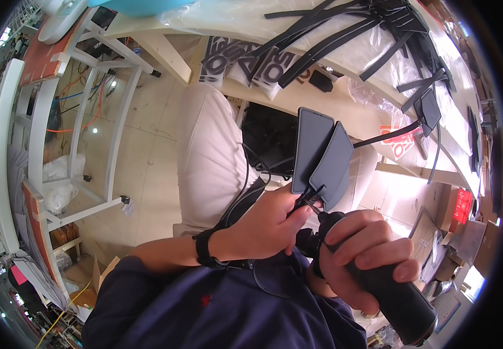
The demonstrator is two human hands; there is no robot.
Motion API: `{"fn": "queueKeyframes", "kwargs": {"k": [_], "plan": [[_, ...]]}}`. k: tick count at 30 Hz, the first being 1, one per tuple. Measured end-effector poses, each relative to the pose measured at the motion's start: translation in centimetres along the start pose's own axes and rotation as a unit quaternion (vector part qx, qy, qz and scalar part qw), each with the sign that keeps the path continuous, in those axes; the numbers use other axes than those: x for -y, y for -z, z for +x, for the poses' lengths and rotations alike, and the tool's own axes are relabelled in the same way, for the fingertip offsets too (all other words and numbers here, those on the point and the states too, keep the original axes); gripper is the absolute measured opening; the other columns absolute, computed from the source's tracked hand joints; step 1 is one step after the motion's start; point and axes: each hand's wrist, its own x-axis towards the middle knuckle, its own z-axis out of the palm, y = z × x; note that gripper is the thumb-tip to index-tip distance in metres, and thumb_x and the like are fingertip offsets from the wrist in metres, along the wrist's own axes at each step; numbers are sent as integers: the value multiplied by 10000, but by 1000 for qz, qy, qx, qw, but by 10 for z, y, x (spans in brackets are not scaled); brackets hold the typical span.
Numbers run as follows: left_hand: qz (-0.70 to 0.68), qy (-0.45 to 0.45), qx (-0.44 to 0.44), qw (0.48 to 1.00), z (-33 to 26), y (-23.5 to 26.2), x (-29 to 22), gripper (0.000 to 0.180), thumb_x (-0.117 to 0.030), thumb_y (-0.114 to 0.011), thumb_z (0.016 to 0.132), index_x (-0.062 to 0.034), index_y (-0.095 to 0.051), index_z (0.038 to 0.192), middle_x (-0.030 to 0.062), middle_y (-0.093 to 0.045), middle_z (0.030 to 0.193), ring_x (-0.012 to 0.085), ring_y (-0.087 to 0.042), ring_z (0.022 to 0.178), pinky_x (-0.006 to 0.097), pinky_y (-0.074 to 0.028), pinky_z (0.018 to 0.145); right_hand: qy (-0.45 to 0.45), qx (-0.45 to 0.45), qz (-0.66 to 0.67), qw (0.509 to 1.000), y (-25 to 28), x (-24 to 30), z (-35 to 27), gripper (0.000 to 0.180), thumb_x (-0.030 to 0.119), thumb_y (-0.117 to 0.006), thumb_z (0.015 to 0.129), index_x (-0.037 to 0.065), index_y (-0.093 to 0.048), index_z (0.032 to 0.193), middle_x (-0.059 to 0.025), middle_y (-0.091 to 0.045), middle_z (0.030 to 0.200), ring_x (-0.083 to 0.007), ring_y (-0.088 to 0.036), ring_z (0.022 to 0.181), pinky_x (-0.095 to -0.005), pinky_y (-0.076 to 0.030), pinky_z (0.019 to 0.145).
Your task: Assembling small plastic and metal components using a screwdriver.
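My left fingers (297,220) pinch the dark grey panels (312,148) at their near end — they stretch forward; my right fingers (379,254) wrap the black power tool (400,302), its tip just beside this pinch.

Tool (400,299) right of the flaps (312,148)

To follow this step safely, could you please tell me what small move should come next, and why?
Probably the left hand should shift its grip slightly away from the black tool: the right hand holds that tool's tip close to where the dark grey flaps are pinched, near their lower end.
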Motion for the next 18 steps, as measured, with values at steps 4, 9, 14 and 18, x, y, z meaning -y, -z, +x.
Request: {"fn": "queueKeyframes", "kwargs": {"k": [4, 9, 14, 18], "plan": [[-6, 26, 15, 1000, -1, 0, -6, 298, -99, -396, 988, 47, -529, 1210, 13, -559, 650, 69, -549, 491, 217, -429, 469, 5, -6, 2, 1000, 0, 0, 0, 469, 396, -686, 862, 69, -448, 1100, -40, -478, 776, -120, -489, 457, -259, -434, 364], [-12, 23, 4, 1000, -2, -2, -6, 293, -107, -400, 989, 41, -545, 1196, 4, -538, 631, 70, -552, 491, 214, -429, 468, 0, 9, 0, 1000, 1, 2, -1, 472, 395, -685, 863, 67, -444, 1103, -37, -478, 774, -121, -488, 464, -257, -434, 371], [12, 32, 9, 999, -4, -3, -12, 275, -84, -404, 986, 32, -564, 1177, 17, -556, 644, 70, -558, 496, 219, -437, 462, 10, 13, 3, 1000, 4, 7, -3, 472, 381, -695, 858, 59, -460, 1110, -33, -483, 770, -116, -492, 487, -251, -440, 391], [34, -2, 7, 999, -6, -7, -5, 279, -46, -399, 979, 17, -577, 1184, 22, -565, 629, 75, -558, 492, 235, -451, 465, 24, 16, 9, 1000, 1, 14, -3, 482, 369, -718, 839, 53, -478, 1113, -30, -492, 766, -115, -499, 505, -246, -445, 413]]}}
